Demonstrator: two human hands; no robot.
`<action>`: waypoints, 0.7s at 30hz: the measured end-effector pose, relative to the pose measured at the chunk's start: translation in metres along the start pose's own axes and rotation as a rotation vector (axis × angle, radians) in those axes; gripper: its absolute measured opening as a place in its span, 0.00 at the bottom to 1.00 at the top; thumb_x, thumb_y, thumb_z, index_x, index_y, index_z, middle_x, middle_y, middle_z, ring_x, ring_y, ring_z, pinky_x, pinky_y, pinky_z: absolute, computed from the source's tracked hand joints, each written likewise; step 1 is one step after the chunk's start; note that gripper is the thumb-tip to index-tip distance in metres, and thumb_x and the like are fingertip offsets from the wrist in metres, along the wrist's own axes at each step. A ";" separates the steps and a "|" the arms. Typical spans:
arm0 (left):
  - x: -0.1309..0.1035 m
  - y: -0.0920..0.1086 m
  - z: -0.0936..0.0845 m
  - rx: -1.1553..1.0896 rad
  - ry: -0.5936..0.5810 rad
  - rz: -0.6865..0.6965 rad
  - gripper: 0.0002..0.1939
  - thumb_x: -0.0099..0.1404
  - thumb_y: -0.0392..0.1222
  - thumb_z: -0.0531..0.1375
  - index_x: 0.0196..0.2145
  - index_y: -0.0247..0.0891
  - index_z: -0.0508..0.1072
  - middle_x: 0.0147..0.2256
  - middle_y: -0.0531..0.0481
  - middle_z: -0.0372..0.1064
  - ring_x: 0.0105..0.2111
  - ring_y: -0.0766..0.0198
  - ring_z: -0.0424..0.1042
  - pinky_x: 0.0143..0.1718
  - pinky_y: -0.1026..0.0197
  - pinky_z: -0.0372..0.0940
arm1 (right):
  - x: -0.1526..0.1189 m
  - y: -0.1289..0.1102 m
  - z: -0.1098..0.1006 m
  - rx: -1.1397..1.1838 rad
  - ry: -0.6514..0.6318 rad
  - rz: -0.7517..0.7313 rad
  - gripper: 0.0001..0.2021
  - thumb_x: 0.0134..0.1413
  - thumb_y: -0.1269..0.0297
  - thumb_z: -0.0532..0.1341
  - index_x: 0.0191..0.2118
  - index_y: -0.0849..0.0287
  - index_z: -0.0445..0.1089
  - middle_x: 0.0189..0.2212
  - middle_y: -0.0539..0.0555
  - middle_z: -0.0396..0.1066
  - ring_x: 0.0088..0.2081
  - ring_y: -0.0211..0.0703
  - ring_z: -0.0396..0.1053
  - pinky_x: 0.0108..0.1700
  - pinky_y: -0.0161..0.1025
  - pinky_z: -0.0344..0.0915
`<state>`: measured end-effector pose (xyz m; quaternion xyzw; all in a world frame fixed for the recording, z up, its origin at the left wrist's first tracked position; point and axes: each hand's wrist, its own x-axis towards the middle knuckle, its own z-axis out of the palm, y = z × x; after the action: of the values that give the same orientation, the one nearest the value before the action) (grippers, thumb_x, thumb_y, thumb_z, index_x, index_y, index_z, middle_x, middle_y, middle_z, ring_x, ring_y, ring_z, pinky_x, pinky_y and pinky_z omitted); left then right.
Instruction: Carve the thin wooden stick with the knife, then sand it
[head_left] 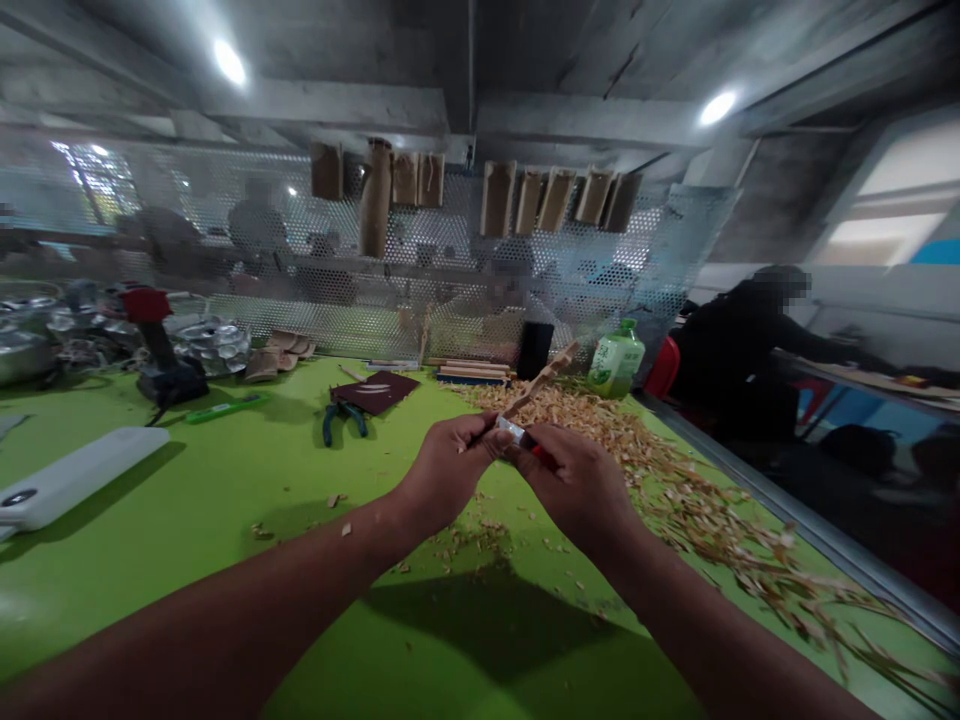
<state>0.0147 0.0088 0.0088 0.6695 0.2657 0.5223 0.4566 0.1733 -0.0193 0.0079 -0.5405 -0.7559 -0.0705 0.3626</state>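
My left hand [454,462] is closed around a thin carved strip of wood [541,382], whose far end points up and to the right. In my right hand [581,488] is a knife [514,431] with a silvery front and a black-and-red handle, mostly covered by the fingers. Both hands meet above the green table, and the left thumb presses near the knife's silvery part. The blade's edge is hidden. Just beyond the hands lies a heap of wood shavings [637,440], with smaller chips scattered on the table below them.
Pliers [346,418] touch brown sandpaper [384,392] on the green table [300,590]. At left are a white-cased tool [82,478], a green-handled tool [225,408] and a cordless drill [156,345]. A bottle [616,358] stands behind the shavings. A person [739,345] sits at right.
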 end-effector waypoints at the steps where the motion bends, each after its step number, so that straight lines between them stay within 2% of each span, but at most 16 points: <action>1: 0.000 0.000 0.000 -0.011 -0.002 -0.005 0.10 0.61 0.43 0.60 0.28 0.33 0.75 0.29 0.51 0.68 0.33 0.65 0.65 0.36 0.65 0.61 | 0.000 0.000 0.000 0.003 0.003 0.000 0.16 0.60 0.53 0.56 0.26 0.58 0.63 0.22 0.48 0.63 0.24 0.36 0.59 0.27 0.35 0.47; 7: 0.000 0.001 0.002 -0.036 -0.008 -0.013 0.10 0.61 0.42 0.60 0.29 0.33 0.75 0.30 0.49 0.70 0.35 0.64 0.66 0.39 0.63 0.61 | -0.002 0.001 0.000 0.006 0.018 -0.020 0.14 0.59 0.55 0.56 0.26 0.58 0.62 0.23 0.49 0.63 0.25 0.37 0.59 0.27 0.35 0.47; 10: -0.001 0.000 0.001 -0.047 -0.010 -0.033 0.10 0.62 0.43 0.59 0.30 0.33 0.75 0.30 0.50 0.69 0.32 0.66 0.64 0.36 0.64 0.60 | -0.002 0.001 0.001 0.000 0.025 -0.021 0.15 0.60 0.56 0.56 0.26 0.58 0.62 0.23 0.49 0.63 0.25 0.36 0.58 0.27 0.35 0.48; 16: -0.004 -0.002 -0.002 -0.059 -0.071 -0.085 0.12 0.64 0.48 0.59 0.31 0.35 0.69 0.20 0.59 0.52 0.20 0.72 0.50 0.23 0.66 0.50 | 0.000 0.002 0.001 0.072 -0.009 -0.039 0.16 0.60 0.54 0.55 0.25 0.58 0.63 0.22 0.49 0.63 0.24 0.36 0.58 0.27 0.34 0.49; 21: -0.004 -0.001 -0.004 -0.052 -0.089 -0.109 0.13 0.63 0.49 0.59 0.33 0.36 0.72 0.19 0.59 0.50 0.20 0.72 0.49 0.22 0.66 0.47 | 0.000 0.001 -0.001 0.093 -0.017 -0.042 0.17 0.60 0.54 0.56 0.24 0.58 0.62 0.21 0.48 0.62 0.24 0.35 0.58 0.26 0.34 0.50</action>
<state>0.0102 0.0076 0.0063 0.6645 0.2675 0.4732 0.5128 0.1748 -0.0191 0.0085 -0.5078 -0.7725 -0.0380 0.3794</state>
